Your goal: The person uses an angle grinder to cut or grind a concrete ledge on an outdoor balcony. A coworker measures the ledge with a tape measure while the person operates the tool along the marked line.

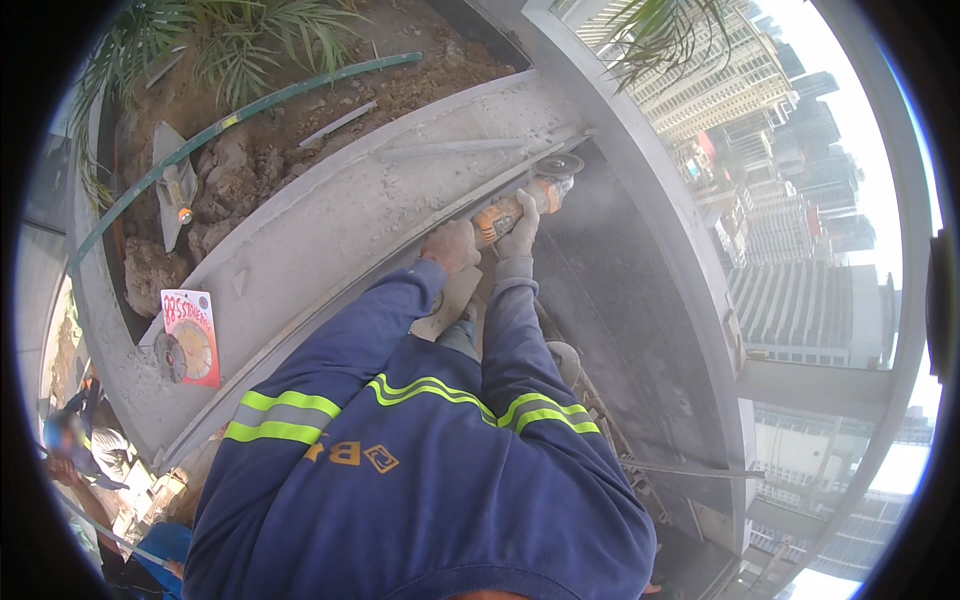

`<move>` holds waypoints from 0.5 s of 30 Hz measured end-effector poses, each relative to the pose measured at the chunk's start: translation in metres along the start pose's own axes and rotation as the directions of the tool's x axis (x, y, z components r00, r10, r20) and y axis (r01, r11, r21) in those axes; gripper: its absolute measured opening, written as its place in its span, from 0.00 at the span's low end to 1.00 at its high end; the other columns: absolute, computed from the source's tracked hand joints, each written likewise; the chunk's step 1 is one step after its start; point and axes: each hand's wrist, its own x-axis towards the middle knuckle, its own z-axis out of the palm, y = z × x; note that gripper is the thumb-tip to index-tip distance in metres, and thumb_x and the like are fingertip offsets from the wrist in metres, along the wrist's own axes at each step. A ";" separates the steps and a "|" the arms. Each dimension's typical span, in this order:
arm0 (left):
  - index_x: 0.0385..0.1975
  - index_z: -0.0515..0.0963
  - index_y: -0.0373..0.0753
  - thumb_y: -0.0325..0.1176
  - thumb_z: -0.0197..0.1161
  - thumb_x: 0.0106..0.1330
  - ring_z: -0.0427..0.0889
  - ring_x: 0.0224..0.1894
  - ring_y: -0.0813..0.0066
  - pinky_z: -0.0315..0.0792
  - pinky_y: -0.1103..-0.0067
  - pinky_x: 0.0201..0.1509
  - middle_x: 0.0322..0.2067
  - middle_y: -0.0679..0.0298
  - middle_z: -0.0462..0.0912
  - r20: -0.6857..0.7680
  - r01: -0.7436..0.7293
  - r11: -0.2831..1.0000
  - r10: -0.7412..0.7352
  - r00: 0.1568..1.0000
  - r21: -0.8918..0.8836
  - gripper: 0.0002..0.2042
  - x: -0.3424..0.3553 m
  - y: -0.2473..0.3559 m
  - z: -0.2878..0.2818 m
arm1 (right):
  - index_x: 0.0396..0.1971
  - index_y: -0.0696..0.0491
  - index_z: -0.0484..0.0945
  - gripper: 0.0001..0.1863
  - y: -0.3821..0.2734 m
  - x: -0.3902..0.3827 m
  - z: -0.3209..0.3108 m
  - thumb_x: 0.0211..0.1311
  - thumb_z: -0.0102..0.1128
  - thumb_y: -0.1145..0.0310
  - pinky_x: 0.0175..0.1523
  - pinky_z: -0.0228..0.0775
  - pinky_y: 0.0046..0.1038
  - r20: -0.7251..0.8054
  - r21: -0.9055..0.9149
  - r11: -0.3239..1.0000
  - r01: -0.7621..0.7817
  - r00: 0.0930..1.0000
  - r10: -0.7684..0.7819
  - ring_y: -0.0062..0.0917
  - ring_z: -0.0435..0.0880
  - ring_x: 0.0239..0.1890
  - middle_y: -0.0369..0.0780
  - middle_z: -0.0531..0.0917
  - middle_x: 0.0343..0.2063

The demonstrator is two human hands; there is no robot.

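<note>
Both my arms, in dark blue sleeves with yellow-green reflective bands, stretch forward to an orange and grey angle grinder (498,216). My left hand (452,246) is closed round its rear end. Farther along the body, my right hand (521,230), pale as if gloved or dusty, grips it near the head. The round cutting disc (560,166) sits at the far end, close to the edge of the grey concrete ledge (330,225). Haze hangs around the disc; whether it touches the ledge I cannot tell.
A disc pack (193,338) on red and white card lies on the ledge's left end. Beyond are soil, a trowel (172,190), a green hose (225,122) and palm leaves. Another person (90,440) is at lower left. A curved railing (905,250) borders the right, above tall buildings.
</note>
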 end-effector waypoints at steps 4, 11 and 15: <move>0.44 0.84 0.33 0.31 0.67 0.52 0.85 0.51 0.46 0.79 0.59 0.55 0.46 0.45 0.85 -0.004 0.008 1.000 -0.008 1.000 0.002 0.18 -0.003 0.000 -0.001 | 0.39 0.55 0.76 0.13 0.003 0.004 -0.006 0.57 0.66 0.65 0.41 0.81 0.37 0.012 -0.007 1.000 -0.008 1.000 0.008 0.35 0.85 0.34 0.41 0.80 0.32; 0.43 0.84 0.34 0.31 0.66 0.52 0.85 0.51 0.45 0.79 0.58 0.55 0.46 0.45 0.85 0.004 0.002 1.000 -0.002 1.000 0.013 0.17 -0.006 -0.003 -0.001 | 0.38 0.54 0.76 0.13 0.004 0.003 -0.009 0.58 0.66 0.65 0.41 0.81 0.37 0.038 -0.014 1.000 0.006 0.999 -0.005 0.35 0.85 0.34 0.40 0.80 0.32; 0.43 0.84 0.35 0.31 0.66 0.52 0.85 0.50 0.45 0.79 0.59 0.55 0.45 0.44 0.86 -0.020 -0.004 1.000 0.004 1.000 0.005 0.17 -0.007 -0.006 0.001 | 0.39 0.54 0.76 0.13 0.005 -0.004 -0.004 0.57 0.66 0.65 0.41 0.81 0.37 0.018 -0.028 0.999 0.025 1.000 -0.025 0.34 0.84 0.34 0.40 0.79 0.32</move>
